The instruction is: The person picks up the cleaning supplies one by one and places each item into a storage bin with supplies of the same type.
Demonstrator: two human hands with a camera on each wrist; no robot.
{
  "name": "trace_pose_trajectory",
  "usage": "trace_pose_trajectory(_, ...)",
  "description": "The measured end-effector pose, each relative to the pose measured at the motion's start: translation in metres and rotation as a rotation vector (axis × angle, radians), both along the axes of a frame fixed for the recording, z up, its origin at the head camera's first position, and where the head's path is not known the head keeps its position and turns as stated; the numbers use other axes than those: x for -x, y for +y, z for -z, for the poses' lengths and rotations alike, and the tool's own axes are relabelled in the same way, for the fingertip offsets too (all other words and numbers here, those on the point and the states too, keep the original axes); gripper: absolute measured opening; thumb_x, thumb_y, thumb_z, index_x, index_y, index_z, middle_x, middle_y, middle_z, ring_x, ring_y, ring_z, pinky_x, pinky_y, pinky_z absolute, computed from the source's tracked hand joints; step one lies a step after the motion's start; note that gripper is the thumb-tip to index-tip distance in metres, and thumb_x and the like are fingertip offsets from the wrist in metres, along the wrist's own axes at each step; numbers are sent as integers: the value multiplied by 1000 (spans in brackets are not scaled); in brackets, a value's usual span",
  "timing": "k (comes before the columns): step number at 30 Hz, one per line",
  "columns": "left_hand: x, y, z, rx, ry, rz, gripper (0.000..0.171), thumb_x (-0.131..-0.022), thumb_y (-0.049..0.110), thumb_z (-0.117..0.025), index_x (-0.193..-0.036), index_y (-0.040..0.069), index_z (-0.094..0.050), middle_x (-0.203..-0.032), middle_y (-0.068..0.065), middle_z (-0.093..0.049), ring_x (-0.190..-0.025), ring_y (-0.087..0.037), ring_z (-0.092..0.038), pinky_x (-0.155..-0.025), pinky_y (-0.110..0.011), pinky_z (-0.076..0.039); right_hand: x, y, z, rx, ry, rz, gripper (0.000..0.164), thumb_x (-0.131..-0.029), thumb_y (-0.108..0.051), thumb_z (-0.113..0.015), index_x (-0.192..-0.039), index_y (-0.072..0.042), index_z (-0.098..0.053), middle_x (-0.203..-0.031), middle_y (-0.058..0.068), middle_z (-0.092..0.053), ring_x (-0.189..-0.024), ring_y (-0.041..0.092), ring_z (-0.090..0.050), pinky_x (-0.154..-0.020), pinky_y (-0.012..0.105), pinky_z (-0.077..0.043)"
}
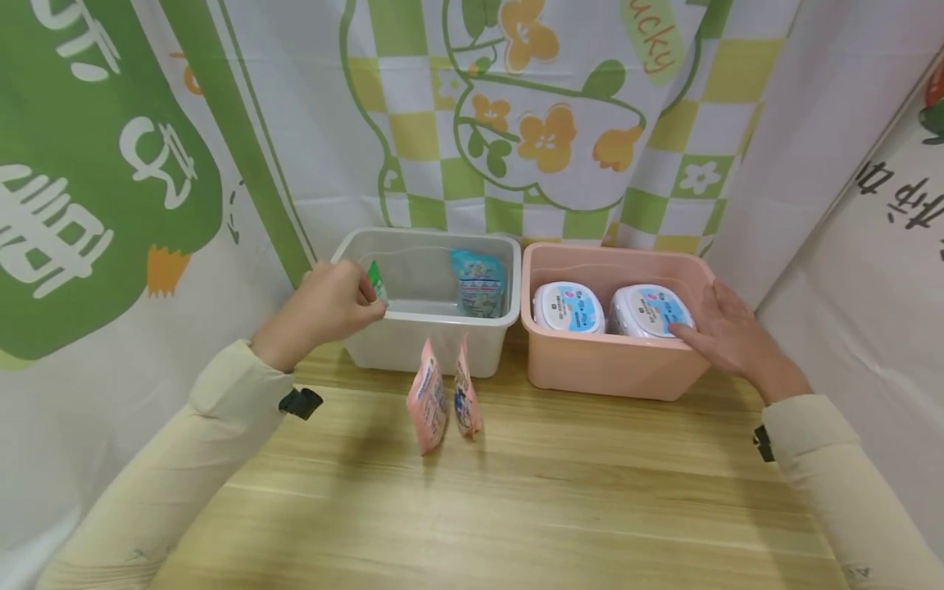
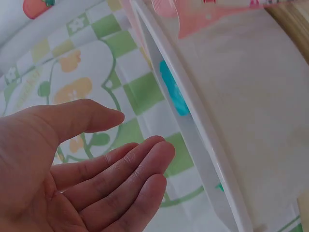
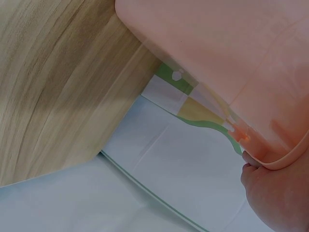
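My left hand (image 1: 328,310) hovers over the left end of a grey-white bin (image 1: 413,336), thumb apart from loosely bent fingers (image 2: 152,152), with nothing between them. Inside that bin, a green-and-white packet (image 1: 377,283) leans near the fingertips, and a blue pouch (image 1: 479,283) stands at its right end. My right hand (image 1: 726,332) holds the right front corner of a pink bin (image 1: 612,365), its thumb reaching over the rim and fingers along the right side. Two white tubs with blue-printed lids, a left tub (image 1: 568,307) and a right tub (image 1: 651,311), sit in the pink bin.
Two pink packets, a left packet (image 1: 428,397) and a right packet (image 1: 466,393), stand upright on the wooden table (image 1: 560,492) before the grey-white bin. Behind both bins hangs a green-and-yellow checked curtain (image 1: 546,188). Printed cloth closes off both sides.
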State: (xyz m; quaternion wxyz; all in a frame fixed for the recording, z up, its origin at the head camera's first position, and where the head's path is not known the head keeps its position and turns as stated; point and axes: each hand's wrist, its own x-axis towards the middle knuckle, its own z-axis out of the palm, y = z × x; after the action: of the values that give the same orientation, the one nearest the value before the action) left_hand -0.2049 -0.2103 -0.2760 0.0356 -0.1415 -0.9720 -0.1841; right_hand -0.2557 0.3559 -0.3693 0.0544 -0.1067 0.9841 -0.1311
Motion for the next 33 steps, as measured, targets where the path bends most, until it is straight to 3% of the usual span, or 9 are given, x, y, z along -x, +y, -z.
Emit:
trace_pose_trajectory(4, -11, 8, 4, 2, 11, 13, 22, -93, 19, -70, -94, 0, -80, -90, -14, -81, -68, -17, -69, -86, -49, -61, 0, 0, 1, 6, 0, 3, 108, -107, -66, -36, -159, 11, 19, -168, 33, 25, -158, 56, 13, -125, 75, -2)
trace_pose_trajectory(8, -20, 15, 10, -13, 32, 29, 19, -92, 18, -71, -91, 1, -80, -88, -11, -81, -67, -14, -69, -74, -42, -61, 1, 0, 1, 16, 4, 3, 108, -107, -66, -37, -159, 11, 19, -168, 31, 28, -159, 55, 14, -125, 74, -2)
trace_pose_trajectory(20, -40, 29, 30, -102, 1, 57, 13, -90, 10, -69, -91, -2, -76, -86, -13, -81, -75, -19, -76, -72, -38, -64, 0, 0, 0, 23, 2, 7, 108, -107, -67, -37, -159, 10, 18, -168, 30, 28, -158, 56, 12, -125, 75, -3)
trace_pose_trajectory(27, -48, 33, 47, -116, 60, 82, 14, -91, 13, -73, -87, -1, -77, -84, -12, -80, -76, -21, -77, -71, -38, -65, 0, 1, 0, 23, -5, 7, 108, -107, -67, -37, -159, 10, 19, -168, 30, 29, -158, 55, 15, -125, 75, -2)
trace_pose_trajectory(33, -54, 37, 60, -145, 39, 70, 14, -91, 14, -77, -87, 1, -78, -83, -11, -80, -74, -19, -77, -68, -34, -65, 1, 1, 2, 17, 11, 6, 108, -107, -66, -37, -160, 10, 16, -168, 32, 26, -159, 56, 12, -125, 75, -3)
